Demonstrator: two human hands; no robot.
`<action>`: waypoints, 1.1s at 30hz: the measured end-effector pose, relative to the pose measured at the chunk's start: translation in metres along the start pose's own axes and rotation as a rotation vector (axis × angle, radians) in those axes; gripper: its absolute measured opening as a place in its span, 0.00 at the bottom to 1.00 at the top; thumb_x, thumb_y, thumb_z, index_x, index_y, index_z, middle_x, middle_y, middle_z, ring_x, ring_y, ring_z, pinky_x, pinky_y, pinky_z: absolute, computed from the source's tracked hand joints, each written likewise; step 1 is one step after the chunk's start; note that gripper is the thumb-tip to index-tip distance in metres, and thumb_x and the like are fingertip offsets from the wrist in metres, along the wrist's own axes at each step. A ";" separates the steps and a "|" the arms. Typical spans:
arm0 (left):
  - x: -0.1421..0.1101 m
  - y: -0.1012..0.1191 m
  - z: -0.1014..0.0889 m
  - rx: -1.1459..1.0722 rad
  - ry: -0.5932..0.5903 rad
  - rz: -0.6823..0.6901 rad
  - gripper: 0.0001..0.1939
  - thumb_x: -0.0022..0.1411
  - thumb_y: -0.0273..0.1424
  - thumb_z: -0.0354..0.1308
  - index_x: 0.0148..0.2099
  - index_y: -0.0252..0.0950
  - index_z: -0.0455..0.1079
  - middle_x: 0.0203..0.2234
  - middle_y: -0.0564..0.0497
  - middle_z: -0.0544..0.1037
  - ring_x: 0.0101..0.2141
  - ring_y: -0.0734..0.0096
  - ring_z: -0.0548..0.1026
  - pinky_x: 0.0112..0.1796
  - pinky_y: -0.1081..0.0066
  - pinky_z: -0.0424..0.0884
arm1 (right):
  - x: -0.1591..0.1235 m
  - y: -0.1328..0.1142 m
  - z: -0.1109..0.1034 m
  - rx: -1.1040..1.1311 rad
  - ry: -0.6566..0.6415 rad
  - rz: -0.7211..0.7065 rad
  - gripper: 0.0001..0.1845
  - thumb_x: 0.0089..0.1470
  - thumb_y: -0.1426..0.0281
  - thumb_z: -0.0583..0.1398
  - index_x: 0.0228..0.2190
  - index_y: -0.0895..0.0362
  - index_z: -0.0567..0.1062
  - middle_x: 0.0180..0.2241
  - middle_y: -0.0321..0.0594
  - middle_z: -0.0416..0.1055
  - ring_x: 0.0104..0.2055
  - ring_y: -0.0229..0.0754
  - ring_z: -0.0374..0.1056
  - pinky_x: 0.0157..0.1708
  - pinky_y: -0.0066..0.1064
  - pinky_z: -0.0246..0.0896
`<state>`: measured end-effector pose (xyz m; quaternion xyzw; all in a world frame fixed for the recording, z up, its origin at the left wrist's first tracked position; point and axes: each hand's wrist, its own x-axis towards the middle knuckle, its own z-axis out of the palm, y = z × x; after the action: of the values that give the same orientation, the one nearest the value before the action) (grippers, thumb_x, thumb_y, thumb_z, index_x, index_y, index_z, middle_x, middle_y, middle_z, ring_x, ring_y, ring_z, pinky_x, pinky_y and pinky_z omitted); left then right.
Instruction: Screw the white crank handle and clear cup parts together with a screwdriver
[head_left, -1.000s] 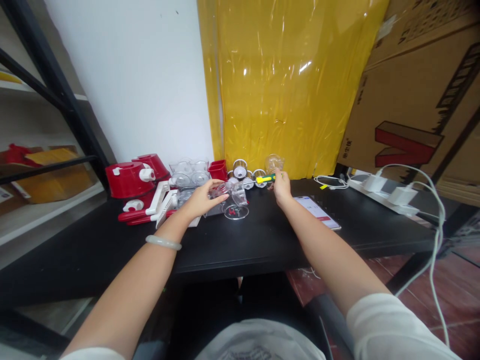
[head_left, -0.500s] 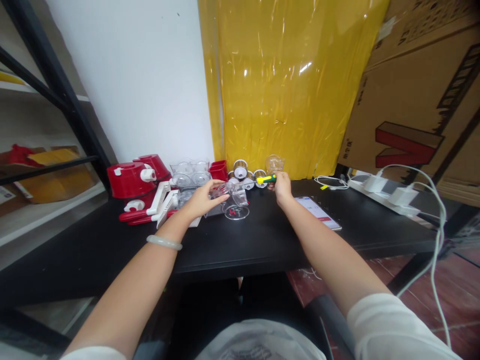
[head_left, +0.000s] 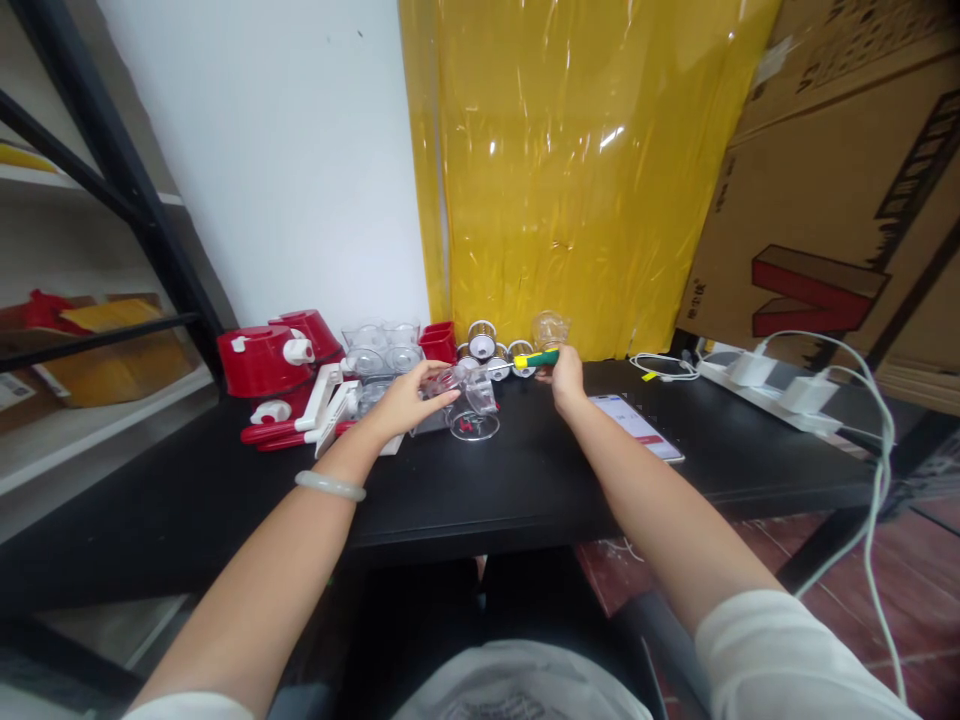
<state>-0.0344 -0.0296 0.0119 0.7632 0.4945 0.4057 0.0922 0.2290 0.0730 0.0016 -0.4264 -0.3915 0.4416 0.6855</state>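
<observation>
My left hand (head_left: 409,402) is closed around a clear plastic part (head_left: 478,392), thumb toward me and fingers partly hidden behind it. A screwdriver (head_left: 537,358) with a green and yellow handle lies level in my right hand (head_left: 568,380). Its thin shaft points left and its tip meets the clear part, though the exact contact is too small to make out. Beneath the held part, a clear round disc (head_left: 474,426) with red marks is near the black tabletop (head_left: 480,490). Whether the disc is joined to the part, I cannot tell.
Red housings (head_left: 259,362), white-and-red handles (head_left: 319,415) and clear containers (head_left: 382,345) crowd the left. Several metal-banded cylinders (head_left: 481,338) and a red cup (head_left: 438,342) stand behind. At right are a phone (head_left: 637,425), a power strip (head_left: 772,395) and a large carton (head_left: 817,200).
More of the screwdriver's green handle shows as my right fingers have shifted on it, and its shaft is now visible reaching the clear part. My left hand keeps its hold.
</observation>
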 end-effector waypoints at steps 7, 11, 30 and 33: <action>0.000 0.001 0.000 -0.018 -0.004 -0.005 0.32 0.58 0.51 0.64 0.58 0.38 0.68 0.57 0.41 0.76 0.56 0.51 0.75 0.60 0.49 0.68 | 0.002 0.000 0.000 0.042 -0.005 -0.020 0.06 0.57 0.71 0.52 0.32 0.55 0.69 0.18 0.27 0.64 0.17 0.33 0.62 0.18 0.24 0.60; 0.000 0.000 0.000 -0.031 -0.004 -0.007 0.33 0.58 0.51 0.64 0.58 0.37 0.68 0.57 0.40 0.76 0.56 0.52 0.75 0.60 0.50 0.67 | 0.006 0.006 0.000 0.042 -0.010 -0.044 0.05 0.59 0.66 0.57 0.32 0.54 0.68 0.16 0.23 0.58 0.15 0.32 0.57 0.16 0.23 0.56; 0.000 0.002 -0.001 -0.024 -0.007 -0.017 0.32 0.58 0.51 0.64 0.58 0.38 0.67 0.57 0.41 0.76 0.57 0.52 0.75 0.61 0.49 0.67 | -0.002 -0.003 0.000 0.007 -0.001 0.010 0.04 0.57 0.71 0.53 0.32 0.55 0.68 0.20 0.26 0.64 0.17 0.31 0.62 0.16 0.22 0.60; -0.001 0.003 -0.001 -0.030 -0.005 -0.022 0.32 0.58 0.50 0.64 0.57 0.38 0.67 0.57 0.41 0.76 0.57 0.52 0.75 0.61 0.49 0.67 | 0.001 0.001 0.001 -0.001 -0.006 -0.008 0.02 0.58 0.69 0.55 0.33 0.54 0.67 0.17 0.24 0.60 0.16 0.32 0.59 0.16 0.22 0.58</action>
<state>-0.0327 -0.0319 0.0139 0.7574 0.4963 0.4100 0.1092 0.2287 0.0745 0.0013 -0.4238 -0.3955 0.4402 0.6857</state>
